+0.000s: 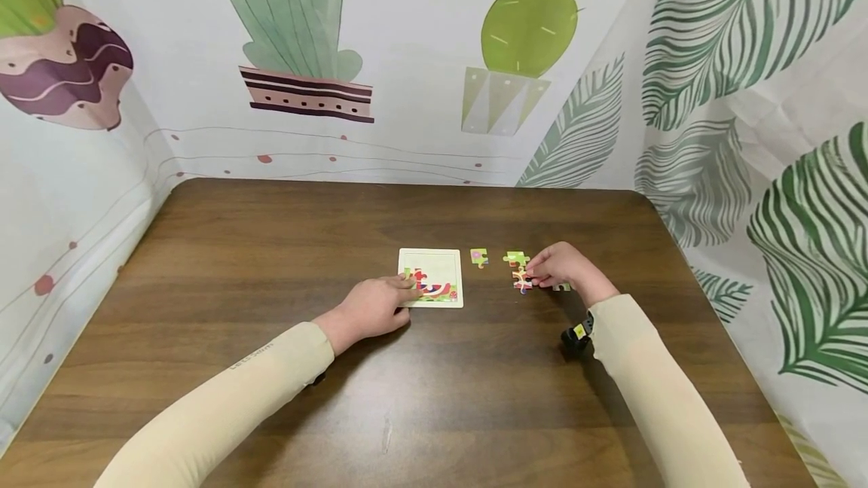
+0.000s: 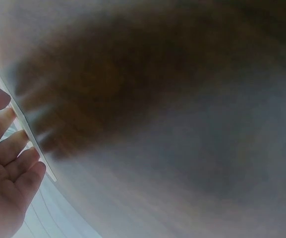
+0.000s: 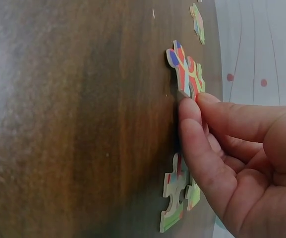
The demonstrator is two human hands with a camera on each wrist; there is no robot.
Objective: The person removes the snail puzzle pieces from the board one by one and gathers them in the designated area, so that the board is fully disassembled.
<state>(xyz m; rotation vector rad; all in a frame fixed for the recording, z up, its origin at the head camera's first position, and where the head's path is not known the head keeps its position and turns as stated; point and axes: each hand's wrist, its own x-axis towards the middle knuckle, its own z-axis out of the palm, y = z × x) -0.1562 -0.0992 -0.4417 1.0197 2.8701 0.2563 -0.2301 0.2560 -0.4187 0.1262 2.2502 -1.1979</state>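
Observation:
A square puzzle board (image 1: 459, 277) with a pale rim lies on the table, with joined colourful pieces (image 1: 437, 291) along its lower and left part. My left hand (image 1: 371, 309) rests on the board's left side, its fingers reaching over the edge. To the right, my right hand (image 1: 563, 266) pinches a red, white and blue jigsaw piece (image 3: 181, 69) between thumb and fingers. In the head view that piece (image 1: 521, 280) sits just below a green jigsaw piece (image 1: 515, 257). The right wrist view does not settle whether it is off the table.
Between the board and the right hand lies a green piece with a pink spot (image 1: 478, 256). Another green piece (image 1: 561, 287) is partly hidden beneath the right hand. The brown wooden table (image 1: 420, 413) ends at a patterned wall covering (image 1: 414, 134).

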